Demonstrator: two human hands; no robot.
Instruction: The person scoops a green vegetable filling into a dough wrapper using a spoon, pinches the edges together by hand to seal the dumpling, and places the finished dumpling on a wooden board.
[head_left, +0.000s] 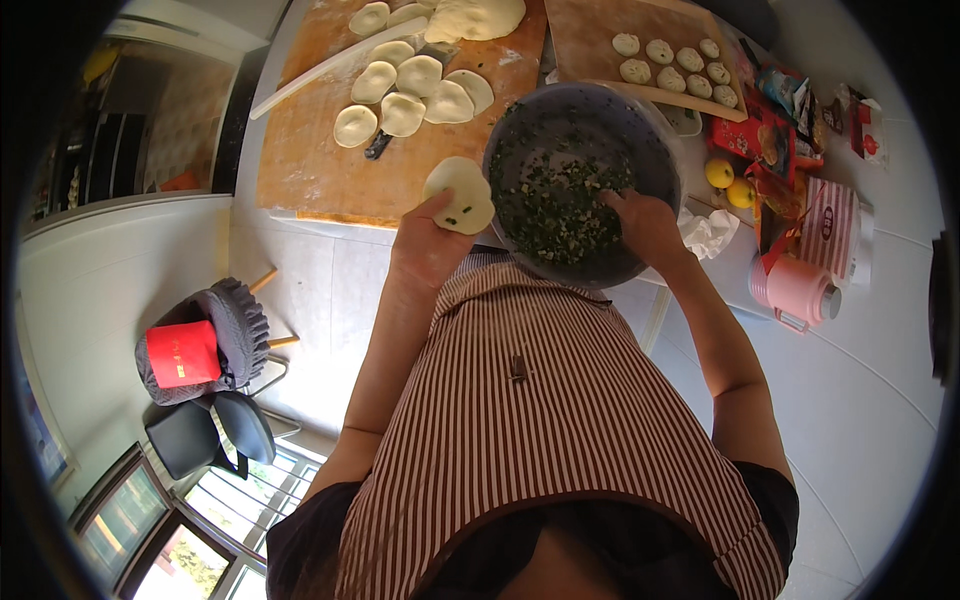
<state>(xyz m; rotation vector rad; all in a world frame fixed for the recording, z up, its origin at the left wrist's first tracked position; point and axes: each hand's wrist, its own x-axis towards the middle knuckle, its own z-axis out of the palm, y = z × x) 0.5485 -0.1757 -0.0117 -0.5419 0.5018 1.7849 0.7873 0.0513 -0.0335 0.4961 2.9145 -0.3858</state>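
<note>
A round dough wrapper (466, 186) lies across the fingers of my left hand (429, 246), with the thumb on its edge. A few bits of chopped greens stick to the dough. Just right of it, a large dark bowl (517, 135) holds a chopped green filling (574, 214) flecked with pale pieces. My right hand (651, 226) reaches over the bowl's right side, fingertips down at the filling. Whether those fingers grip a utensil or some filling cannot be made out. More flat dough rounds (418, 76) overlap on the floured wooden board (300, 169) ahead.
A rolling pin (337, 67) and a large dough piece (476, 16) rest on the board. A dark-handled tool (377, 145) lies partly under the rounds. Pleated buns (670, 79) sit on a wooden tray (581, 45). Yellow fruit (718, 173) and a pink thermos (791, 289) stand right.
</note>
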